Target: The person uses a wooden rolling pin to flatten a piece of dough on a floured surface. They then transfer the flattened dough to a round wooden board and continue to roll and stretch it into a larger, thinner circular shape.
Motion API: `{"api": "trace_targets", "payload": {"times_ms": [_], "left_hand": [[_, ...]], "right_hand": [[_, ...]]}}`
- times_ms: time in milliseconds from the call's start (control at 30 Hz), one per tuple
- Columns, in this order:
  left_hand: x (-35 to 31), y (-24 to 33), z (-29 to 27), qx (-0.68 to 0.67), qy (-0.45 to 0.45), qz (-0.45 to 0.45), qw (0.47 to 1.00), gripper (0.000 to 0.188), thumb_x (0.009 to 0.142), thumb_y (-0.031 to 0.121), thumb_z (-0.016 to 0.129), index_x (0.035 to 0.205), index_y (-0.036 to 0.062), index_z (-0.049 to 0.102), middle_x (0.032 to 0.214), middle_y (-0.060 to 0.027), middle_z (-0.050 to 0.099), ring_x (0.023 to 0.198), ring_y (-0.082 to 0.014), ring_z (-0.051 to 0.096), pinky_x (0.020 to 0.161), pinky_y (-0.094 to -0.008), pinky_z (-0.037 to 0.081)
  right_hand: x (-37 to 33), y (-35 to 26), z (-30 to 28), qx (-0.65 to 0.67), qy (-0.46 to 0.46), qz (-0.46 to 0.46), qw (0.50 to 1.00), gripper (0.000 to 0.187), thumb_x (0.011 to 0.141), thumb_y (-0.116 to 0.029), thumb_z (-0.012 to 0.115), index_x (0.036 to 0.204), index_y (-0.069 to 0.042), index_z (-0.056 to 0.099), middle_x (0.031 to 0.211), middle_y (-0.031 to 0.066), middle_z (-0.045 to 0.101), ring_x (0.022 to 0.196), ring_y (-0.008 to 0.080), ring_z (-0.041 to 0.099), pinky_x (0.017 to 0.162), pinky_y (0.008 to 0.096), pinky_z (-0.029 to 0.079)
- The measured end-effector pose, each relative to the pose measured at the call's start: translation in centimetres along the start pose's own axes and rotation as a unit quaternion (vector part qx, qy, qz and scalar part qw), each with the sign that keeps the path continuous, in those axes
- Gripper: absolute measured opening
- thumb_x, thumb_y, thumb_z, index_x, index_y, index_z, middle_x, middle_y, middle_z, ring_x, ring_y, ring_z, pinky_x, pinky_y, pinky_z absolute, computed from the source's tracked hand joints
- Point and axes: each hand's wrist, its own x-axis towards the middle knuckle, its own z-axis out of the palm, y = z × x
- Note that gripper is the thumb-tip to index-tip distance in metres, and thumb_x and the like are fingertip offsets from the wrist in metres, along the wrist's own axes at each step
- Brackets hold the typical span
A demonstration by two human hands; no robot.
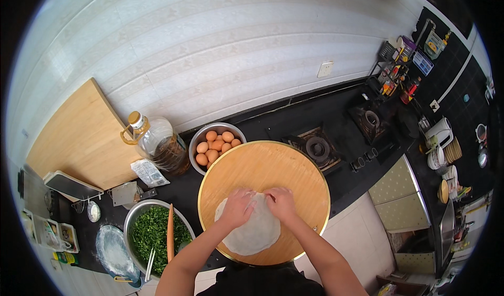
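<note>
A thin, pale round sheet of dough (251, 235) lies on a large round wooden board (304, 180). Both of my hands are at its far edge. My left hand (238, 208) has its fingers bent over the dough's upper left part, pinching the edge. A short way to the right, my right hand (281, 203) pinches the same edge with thumb and fingers. The fingertips partly hide the rim of the dough. Left of the board, a metal bowl of chopped greens (155, 230) carries a wooden rolling pin (170, 235) and white chopsticks (150, 264).
Behind the board stands a metal bowl of brown eggs (215, 146). A big oil jug (163, 146), a cleaver (125, 194) and a floury basin (116, 249) are at the left. Gas burners (317, 149) lie to the right on the black counter (346, 183).
</note>
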Motion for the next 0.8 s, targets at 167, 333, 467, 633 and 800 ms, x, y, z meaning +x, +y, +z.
{"api": "trace_targets", "payload": {"times_ms": [167,333,467,633,800], "left_hand": [[-0.2,0.4,-0.3,0.12,-0.02,0.019,0.992,0.04,0.086,0.03,0.067,0.117,0.0047,0.065,0.119,-0.016,0.056,0.116,-0.0381,0.049,0.1,-0.0509,0.037],[0.0,0.3,-0.1,0.078,-0.006,-0.002,0.997,0.035,0.087,0.03,0.066,0.113,0.0066,0.068,0.119,-0.015,0.056,0.111,-0.0364,0.05,0.098,-0.0492,0.038],[0.3,0.1,-0.5,0.036,-0.011,-0.021,0.999,0.032,0.087,0.029,0.065,0.11,0.0063,0.069,0.115,-0.013,0.058,0.109,-0.0346,0.05,0.097,-0.0463,0.038],[0.5,-0.1,-0.5,0.028,0.02,0.01,0.999,0.028,0.087,0.026,0.066,0.104,0.0047,0.071,0.108,-0.0103,0.061,0.106,-0.0318,0.052,0.095,-0.0436,0.04],[0.3,-1.5,-0.2,-0.004,0.106,-0.025,0.994,0.015,0.08,0.014,0.07,0.091,0.0043,0.073,0.095,-0.0097,0.064,0.095,-0.0303,0.056,0.086,-0.0407,0.045]], "right_hand": [[0.1,0.6,0.1,0.051,-0.005,0.064,0.997,0.011,0.079,-0.01,0.065,0.088,-0.008,0.072,0.08,0.0087,0.069,0.072,0.0274,0.064,0.075,0.0406,0.048],[0.6,0.6,0.1,0.037,-0.009,0.063,0.997,0.011,0.077,-0.014,0.071,0.086,-0.009,0.072,0.083,0.0083,0.068,0.081,0.0284,0.062,0.079,0.0413,0.047],[2.1,-0.2,0.0,-0.01,0.002,0.025,1.0,0.013,0.073,-0.017,0.076,0.083,-0.01,0.072,0.083,0.0069,0.066,0.088,0.0287,0.061,0.082,0.041,0.046],[3.1,0.4,1.6,-0.035,-0.024,0.027,0.999,0.017,0.067,-0.019,0.08,0.08,-0.012,0.072,0.081,0.0047,0.066,0.086,0.0271,0.061,0.08,0.0403,0.045],[3.7,1.1,2.2,-0.034,-0.045,0.039,0.998,0.015,0.067,-0.022,0.08,0.077,-0.013,0.073,0.078,0.0036,0.066,0.084,0.0263,0.061,0.078,0.0404,0.045]]}}
